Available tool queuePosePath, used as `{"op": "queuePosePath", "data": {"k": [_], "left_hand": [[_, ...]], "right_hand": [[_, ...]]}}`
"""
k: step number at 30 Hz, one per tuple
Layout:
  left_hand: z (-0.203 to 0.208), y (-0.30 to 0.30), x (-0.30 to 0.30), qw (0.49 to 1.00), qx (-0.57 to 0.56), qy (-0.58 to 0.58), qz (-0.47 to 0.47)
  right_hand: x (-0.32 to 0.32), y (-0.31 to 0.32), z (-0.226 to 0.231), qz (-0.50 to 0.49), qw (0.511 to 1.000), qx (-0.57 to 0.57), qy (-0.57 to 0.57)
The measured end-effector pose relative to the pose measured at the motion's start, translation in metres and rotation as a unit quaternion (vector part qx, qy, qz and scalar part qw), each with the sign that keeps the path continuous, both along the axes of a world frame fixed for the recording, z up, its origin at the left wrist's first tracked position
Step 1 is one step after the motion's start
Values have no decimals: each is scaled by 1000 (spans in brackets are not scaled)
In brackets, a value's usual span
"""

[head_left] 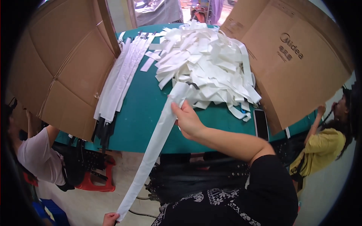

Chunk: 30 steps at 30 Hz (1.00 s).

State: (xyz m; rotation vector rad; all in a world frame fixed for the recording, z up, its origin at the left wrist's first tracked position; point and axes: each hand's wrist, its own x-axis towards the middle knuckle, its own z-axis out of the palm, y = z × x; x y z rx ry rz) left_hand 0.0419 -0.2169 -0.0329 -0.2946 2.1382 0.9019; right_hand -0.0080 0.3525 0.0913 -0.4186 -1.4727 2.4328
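Observation:
A long white sleeve stretches slantwise in front of me, from the table's edge down to the lower left. A short black end, like that of a belt, sticks out at its top. My right hand grips the sleeve near that upper end, thumb on top. Down at the lower edge of the picture, my left hand pinches the sleeve's other end. Just beyond my right hand rises a big heap of loose white sleeves. To its left lie several filled white sleeves side by side, with black ends showing.
A green table carries the sleeves. Tall cardboard panels stand at left and right. A phone lies near the right panel. Black eyeleted belts lie below the table edge. One person sits on each side; a red stool is at left.

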Motion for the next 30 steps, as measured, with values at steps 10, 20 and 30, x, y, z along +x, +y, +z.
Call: {"op": "queuePosePath", "data": {"k": [10,20,30], "left_hand": [[52,175,-172,910,300,270,95],[35,312,-388,941,144,306,1],[96,404,-168,788,179,513,-290]], "right_hand": [[-327,163,169,-272,910,306,69],[-105,153,95,142,852,504,9],[264,132,-11,346,763,394,-378]]}}
